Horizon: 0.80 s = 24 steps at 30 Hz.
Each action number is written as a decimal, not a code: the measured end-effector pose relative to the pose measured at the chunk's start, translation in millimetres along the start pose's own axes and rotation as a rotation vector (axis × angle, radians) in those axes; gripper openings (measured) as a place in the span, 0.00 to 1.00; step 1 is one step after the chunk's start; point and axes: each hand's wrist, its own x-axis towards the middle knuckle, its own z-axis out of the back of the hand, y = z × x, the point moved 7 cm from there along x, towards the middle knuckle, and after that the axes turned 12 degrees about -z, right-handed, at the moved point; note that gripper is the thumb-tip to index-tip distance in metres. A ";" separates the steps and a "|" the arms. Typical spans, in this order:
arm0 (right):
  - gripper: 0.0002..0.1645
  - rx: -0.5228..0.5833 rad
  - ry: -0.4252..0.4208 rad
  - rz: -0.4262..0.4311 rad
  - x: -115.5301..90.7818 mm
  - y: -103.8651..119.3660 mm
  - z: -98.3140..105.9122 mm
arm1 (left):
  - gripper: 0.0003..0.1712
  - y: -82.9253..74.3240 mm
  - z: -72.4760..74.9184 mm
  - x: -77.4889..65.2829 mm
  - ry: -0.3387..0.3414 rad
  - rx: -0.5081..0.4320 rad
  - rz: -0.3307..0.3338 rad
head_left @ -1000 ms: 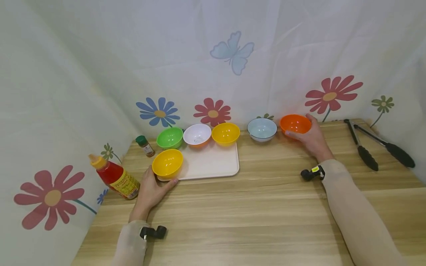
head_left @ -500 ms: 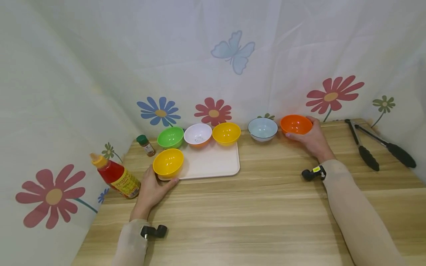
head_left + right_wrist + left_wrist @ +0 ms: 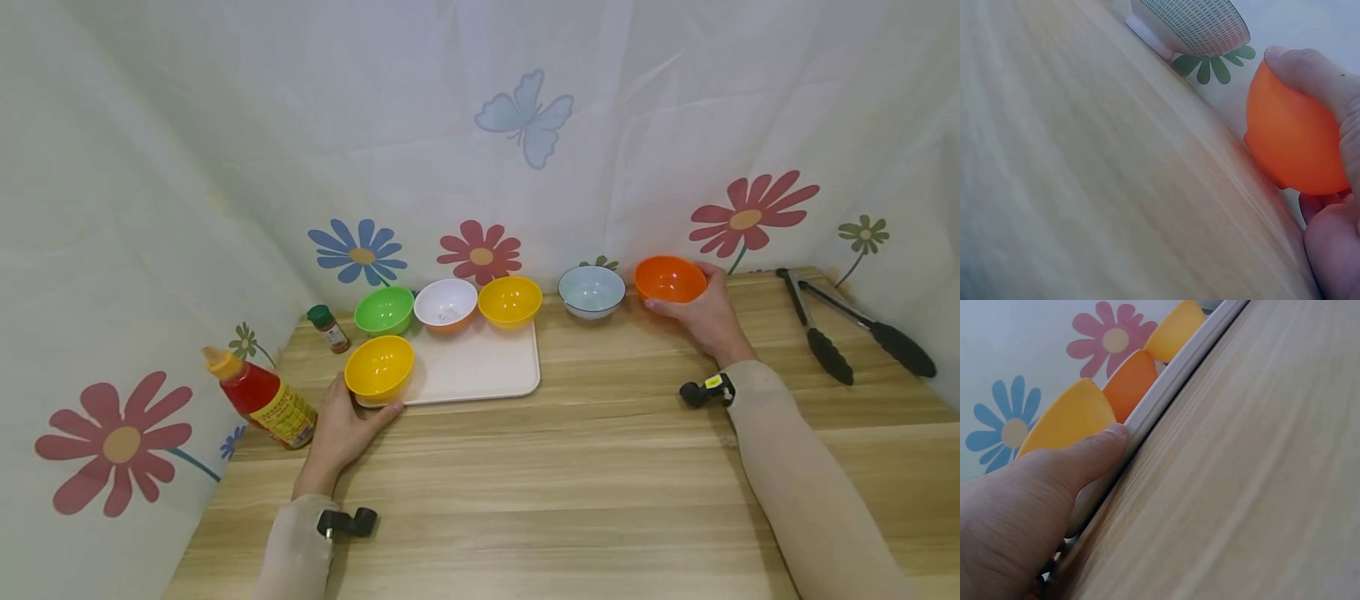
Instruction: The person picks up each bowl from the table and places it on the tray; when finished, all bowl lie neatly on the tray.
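Observation:
In the head view my left hand (image 3: 341, 429) is at the front left corner of a white tray (image 3: 480, 367). Its thumb lies along the tray's front rim, just below a yellow bowl (image 3: 378, 368); the other fingers are mostly hidden on the left side. My right hand (image 3: 708, 317) grips an orange bowl (image 3: 671, 281) at the back right, thumb at the near rim and fingers round its far side. In the right wrist view that orange bowl (image 3: 1294, 134) is close over the table, its base tilted slightly. A pale blue bowl (image 3: 591, 293) stands left of it.
Along the tray's back are a green bowl (image 3: 384, 311), a white bowl with orange outside (image 3: 446, 304) and another yellow bowl (image 3: 510, 302). A spice jar (image 3: 327, 328) and red sauce bottle (image 3: 262, 402) stand left. Black tongs (image 3: 855, 329) lie right. A flowered curtain (image 3: 420, 150) hangs behind.
The orange bowl in my right hand has shifted slightly right and up, away from the pale blue bowl. My left hand stays at the tray corner.

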 end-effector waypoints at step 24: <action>0.70 0.140 -0.093 0.040 -5.8 23.6 -1.5 | 0.65 -0.6 -0.4 1.1 -0.009 -0.009 -0.011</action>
